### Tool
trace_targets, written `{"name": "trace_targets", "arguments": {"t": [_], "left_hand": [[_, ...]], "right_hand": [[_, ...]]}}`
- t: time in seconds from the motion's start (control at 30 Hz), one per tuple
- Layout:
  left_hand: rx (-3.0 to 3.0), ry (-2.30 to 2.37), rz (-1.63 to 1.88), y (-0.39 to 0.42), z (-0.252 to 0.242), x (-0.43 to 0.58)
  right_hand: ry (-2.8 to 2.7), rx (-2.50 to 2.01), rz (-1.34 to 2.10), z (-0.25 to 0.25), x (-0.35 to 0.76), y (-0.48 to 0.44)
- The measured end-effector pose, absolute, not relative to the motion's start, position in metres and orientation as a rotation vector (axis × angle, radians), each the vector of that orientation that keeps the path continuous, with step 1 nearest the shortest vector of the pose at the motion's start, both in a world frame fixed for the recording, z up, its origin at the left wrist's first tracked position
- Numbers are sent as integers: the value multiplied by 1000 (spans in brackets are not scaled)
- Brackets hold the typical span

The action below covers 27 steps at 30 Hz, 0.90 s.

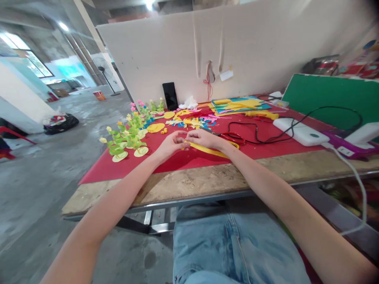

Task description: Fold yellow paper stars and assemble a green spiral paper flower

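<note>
At frame centre, the left hand (173,143) and right hand (203,138) are pinching a long, yellow, felt-like strip (207,150) near its end, apparently for control.

Window (38,64) and ceiling lamps (63,26) glare white; the edges stretch and smear, upper right corner dark.

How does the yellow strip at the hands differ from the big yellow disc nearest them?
The yellow strip is long and narrow; the yellow disc is round. The strip meets the left hand and right hand at one end; the disc lies on the red sheet, untouched. Both are yellow.
</note>
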<state>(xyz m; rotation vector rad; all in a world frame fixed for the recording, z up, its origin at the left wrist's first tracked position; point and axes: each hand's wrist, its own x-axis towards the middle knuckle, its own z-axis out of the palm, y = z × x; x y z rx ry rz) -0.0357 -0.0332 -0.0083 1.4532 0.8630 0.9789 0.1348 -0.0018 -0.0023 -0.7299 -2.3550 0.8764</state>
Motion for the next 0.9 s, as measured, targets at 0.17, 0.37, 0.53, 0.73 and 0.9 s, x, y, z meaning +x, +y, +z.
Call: {"name": "trace_targets", "arguments": {"t": [0.17,0.37,0.53,0.73,0.9], "left_hand": [[1518,907,1040,-32,-5,-38],[1435,886,1068,-32,-10,-39],[1562,905,1064,-32,-9,-40],[1735,920,998,-36,-5,-38],[1709,912,1028,-36,-4,-38]], "right_hand": [[-2304,-694,785,-2,134,0],[-2162,-750,663,4,137,1],[-2099,-872,862,3,137,-1],[-2180,-743,957,0,137,0],[-2131,-722,983,-1,138,4]]}}
